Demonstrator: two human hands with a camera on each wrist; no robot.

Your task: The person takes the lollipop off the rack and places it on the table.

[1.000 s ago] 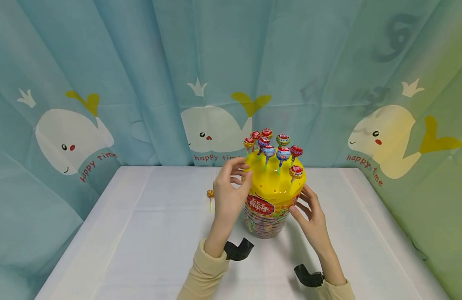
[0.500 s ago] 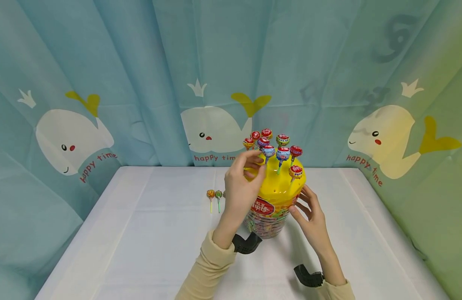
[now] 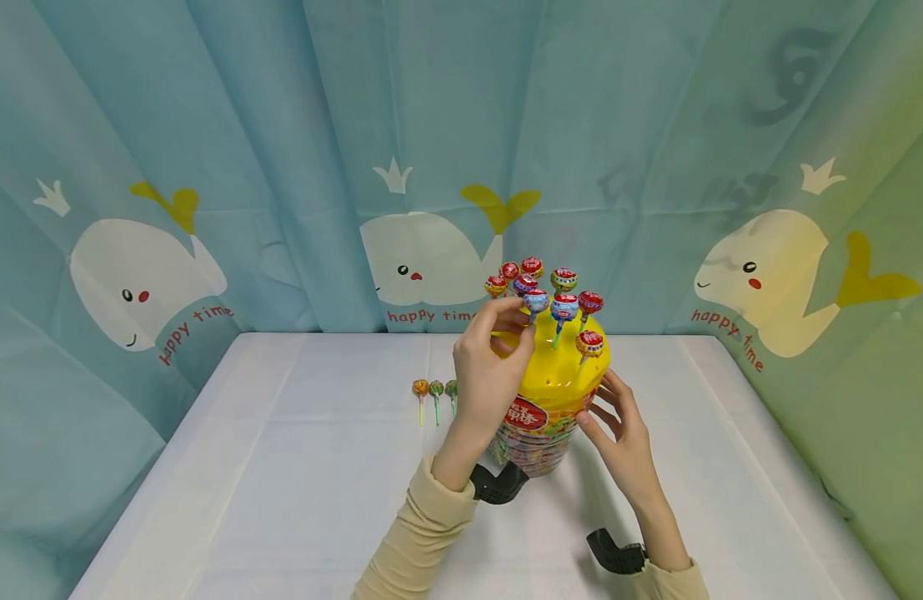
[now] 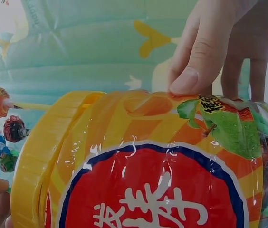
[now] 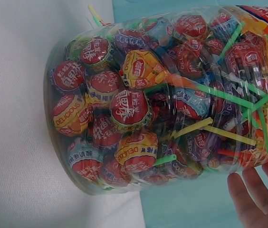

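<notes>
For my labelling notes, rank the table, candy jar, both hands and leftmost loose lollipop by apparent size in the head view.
1. Table
2. Candy jar
3. Left hand and right hand, too alike to rank apart
4. Leftmost loose lollipop

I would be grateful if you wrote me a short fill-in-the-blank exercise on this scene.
1. The lid of the jar is coloured ____.
2. The hand touching the jar's side, below the lid, is the person's ____ one.
3. In the head view, ____ lollipops can be seen lying on the table.
4. The curtain bears the printed words "happy ____".

Missing words: yellow; right; three; time.
</notes>
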